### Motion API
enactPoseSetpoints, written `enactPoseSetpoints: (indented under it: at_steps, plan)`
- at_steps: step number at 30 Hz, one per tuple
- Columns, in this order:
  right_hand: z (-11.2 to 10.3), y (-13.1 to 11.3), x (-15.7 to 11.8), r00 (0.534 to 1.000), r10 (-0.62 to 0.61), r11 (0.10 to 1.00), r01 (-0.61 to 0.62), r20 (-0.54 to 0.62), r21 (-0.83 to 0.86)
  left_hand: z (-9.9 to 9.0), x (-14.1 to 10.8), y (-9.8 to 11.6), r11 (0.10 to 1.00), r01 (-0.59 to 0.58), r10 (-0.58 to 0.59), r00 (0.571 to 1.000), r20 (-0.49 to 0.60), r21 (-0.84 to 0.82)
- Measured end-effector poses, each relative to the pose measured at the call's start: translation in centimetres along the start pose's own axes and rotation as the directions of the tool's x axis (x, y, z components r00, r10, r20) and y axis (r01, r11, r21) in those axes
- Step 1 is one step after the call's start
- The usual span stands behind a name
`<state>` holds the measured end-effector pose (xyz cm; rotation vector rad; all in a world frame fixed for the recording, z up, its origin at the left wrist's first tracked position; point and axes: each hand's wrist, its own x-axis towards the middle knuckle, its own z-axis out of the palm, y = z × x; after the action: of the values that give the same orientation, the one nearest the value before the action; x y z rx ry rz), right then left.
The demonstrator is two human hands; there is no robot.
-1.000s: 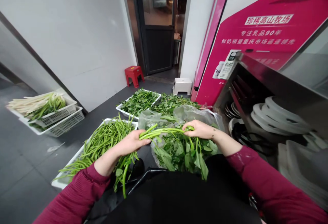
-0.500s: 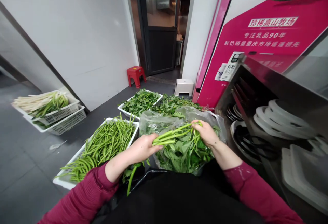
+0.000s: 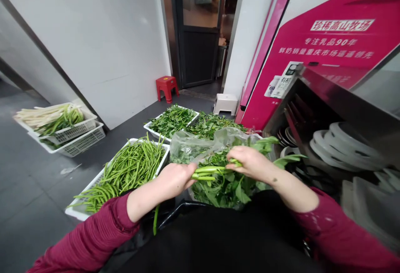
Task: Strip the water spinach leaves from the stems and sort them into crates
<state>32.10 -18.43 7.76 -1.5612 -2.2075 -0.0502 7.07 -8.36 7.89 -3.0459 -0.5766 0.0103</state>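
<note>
My left hand (image 3: 179,178) is closed around a small bundle of green vegetable stems (image 3: 210,173) that reaches across to the right. My right hand (image 3: 246,162) is closed on the same greens at the other end; leaves (image 3: 286,160) stick out beyond its wrist. Under both hands, a clear plastic bag (image 3: 190,140) lies open with leafy greens (image 3: 223,187) in it. A white basket (image 3: 78,210) heaped with long green stems (image 3: 131,165) stands to the left of my left hand. One loose stem (image 3: 156,219) hangs below my left forearm.
Another white basket (image 3: 151,130) of leaves stands behind, with a leafy pile (image 3: 215,124) beside it. Stacked baskets (image 3: 83,144) with white-stalked greens are far left. A red stool (image 3: 167,88) and white stool (image 3: 225,104) stand near the door. Metal shelving (image 3: 337,98) with plates (image 3: 337,148) borders the right.
My right hand has turned and moved slightly down and left, nearer my left hand. Leaves now show past its wrist. The exposed stretch of stems between the hands is shorter.
</note>
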Motion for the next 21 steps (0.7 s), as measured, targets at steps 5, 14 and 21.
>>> enactPoseSetpoints:
  at_steps: [5, 14, 21]
  plan:
    - [2.3, -1.3, 2.5, 0.976, -0.050, 0.989, 0.019, 0.212, 0.145, -0.1, -0.1, 0.1, 1.000, -0.023, 0.023, 1.000, -0.005, 0.008]
    - [6.4, -1.8, 2.5, 0.942, 0.169, 0.960, -0.091, -0.289, 0.264, 0.3, 0.3, 0.5, 0.984, 0.164, -0.166, 0.986, -0.011, -0.075]
    - [4.8, 6.5, -2.4, 0.267, 0.839, 0.540, -0.515, -0.474, 0.666, 0.4, -1.0, -1.2, 0.920, 0.243, -0.261, 0.965, -0.020, -0.306]
